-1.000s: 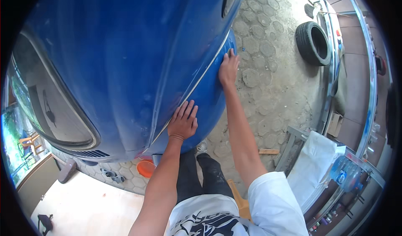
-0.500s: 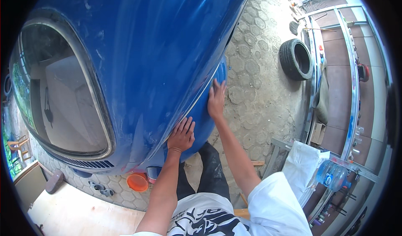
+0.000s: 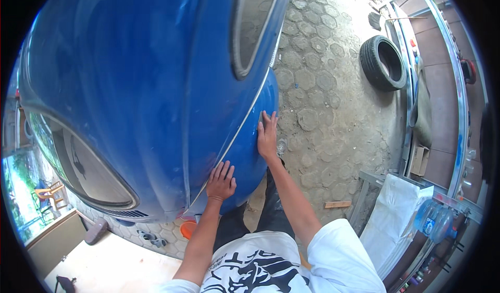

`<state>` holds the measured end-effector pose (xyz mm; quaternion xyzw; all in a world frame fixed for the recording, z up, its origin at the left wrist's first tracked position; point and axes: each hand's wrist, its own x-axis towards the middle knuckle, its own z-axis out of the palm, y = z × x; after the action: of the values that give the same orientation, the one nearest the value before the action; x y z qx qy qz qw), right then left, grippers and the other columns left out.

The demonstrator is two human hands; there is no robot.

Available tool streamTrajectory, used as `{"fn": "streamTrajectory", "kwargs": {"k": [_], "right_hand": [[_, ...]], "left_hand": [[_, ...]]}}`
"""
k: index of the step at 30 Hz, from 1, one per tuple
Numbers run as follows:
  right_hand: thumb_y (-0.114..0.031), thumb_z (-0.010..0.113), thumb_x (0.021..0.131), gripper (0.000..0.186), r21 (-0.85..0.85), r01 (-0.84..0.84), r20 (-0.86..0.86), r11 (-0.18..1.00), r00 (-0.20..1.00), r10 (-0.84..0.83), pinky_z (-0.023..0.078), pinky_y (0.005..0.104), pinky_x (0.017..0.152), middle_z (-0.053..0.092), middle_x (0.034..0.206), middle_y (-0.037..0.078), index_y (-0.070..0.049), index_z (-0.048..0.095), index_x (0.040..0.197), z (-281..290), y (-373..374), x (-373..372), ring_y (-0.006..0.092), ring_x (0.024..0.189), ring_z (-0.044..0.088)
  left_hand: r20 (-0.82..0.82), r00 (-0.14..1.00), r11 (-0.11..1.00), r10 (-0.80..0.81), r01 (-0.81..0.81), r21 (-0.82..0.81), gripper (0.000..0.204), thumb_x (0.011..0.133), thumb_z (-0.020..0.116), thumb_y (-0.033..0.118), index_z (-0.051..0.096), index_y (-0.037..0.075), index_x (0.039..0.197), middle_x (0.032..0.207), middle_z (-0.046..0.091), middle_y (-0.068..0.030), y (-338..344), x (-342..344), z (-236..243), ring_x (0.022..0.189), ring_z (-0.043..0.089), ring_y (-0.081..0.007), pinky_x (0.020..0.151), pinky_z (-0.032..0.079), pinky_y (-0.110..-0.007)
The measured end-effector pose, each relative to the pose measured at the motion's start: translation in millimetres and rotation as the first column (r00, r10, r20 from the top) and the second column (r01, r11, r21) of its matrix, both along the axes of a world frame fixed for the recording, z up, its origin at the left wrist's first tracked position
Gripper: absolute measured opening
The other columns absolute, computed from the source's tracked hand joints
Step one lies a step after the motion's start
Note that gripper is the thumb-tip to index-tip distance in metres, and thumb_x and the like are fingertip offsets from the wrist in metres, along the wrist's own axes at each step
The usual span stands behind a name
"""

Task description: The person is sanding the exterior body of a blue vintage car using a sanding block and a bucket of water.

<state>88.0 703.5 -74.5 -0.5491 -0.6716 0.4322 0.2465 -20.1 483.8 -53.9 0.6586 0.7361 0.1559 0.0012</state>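
A blue car [image 3: 140, 85] with rounded bodywork fills the left and middle of the view. My left hand [image 3: 221, 187] lies on the bodywork beside a pale seam, its fingers spread and holding nothing I can see. Farther up, my right hand [image 3: 267, 137] rests on the rounded blue fender [image 3: 245, 152]. A small dark flat piece [image 3: 263, 118] shows under its fingertips, pressed to the paint; its exact kind is unclear.
A loose tyre [image 3: 383, 63] stands on the paved ground at right, near a metal frame [image 3: 449, 27]. A large water bottle [image 3: 435, 221] lies by a white-covered block [image 3: 393, 215]. An orange basin [image 3: 188, 229], sandals [image 3: 151, 238] and a pale board [image 3: 114, 264] are lower left.
My view has swung, bringing the car's side window into sight. Both hands stay on the blue bodywork; the right one sits slightly lower in the picture, with the dark piece under its fingertips.
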Motion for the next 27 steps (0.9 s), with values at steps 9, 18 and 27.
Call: {"fn": "streamTrajectory", "kwargs": {"k": [9,18,27], "right_hand": [[-0.037,0.041,0.1,0.049,-0.038,-0.072,0.132,0.997,0.988,0.077,0.019,0.0601,0.113,0.017,0.156,0.024,-0.021,0.038,0.145,-3.9,74.9,-24.1,0.0453,0.144,0.016],[-0.036,0.041,0.1,0.049,-0.284,0.081,0.075,0.956,0.995,-0.062,0.016,0.0582,0.114,0.015,0.157,0.023,-0.022,0.036,0.146,-24.5,146.9,-18.6,0.0448,0.145,0.011],[-0.038,0.036,0.101,0.049,-0.27,0.021,0.046,0.963,0.999,-0.009,0.019,0.0564,0.114,0.016,0.157,0.023,-0.022,0.034,0.147,-66.0,173.2,-2.8,0.0468,0.144,0.013]], "left_hand": [[0.093,0.996,1.0,0.004,-0.004,-0.006,0.026,0.076,0.062,0.014,0.058,0.006,0.101,0.113,0.055,-0.0136,151.4,27.8,38.9,0.113,0.05,-0.0342,0.097,0.04,-0.05],[0.06,0.992,0.967,-0.11,0.121,-0.225,0.039,0.079,0.057,0.013,0.057,0.0,0.116,0.138,0.048,-0.0178,215.9,30.0,30.3,0.132,0.043,-0.0335,0.111,0.034,-0.044],[0.011,0.987,0.927,-0.158,0.152,-0.342,0.048,0.082,0.053,0.019,0.055,0.008,0.129,0.146,0.044,-0.0154,223.0,33.3,36.7,0.136,0.04,-0.0298,0.112,0.032,-0.042]]}}
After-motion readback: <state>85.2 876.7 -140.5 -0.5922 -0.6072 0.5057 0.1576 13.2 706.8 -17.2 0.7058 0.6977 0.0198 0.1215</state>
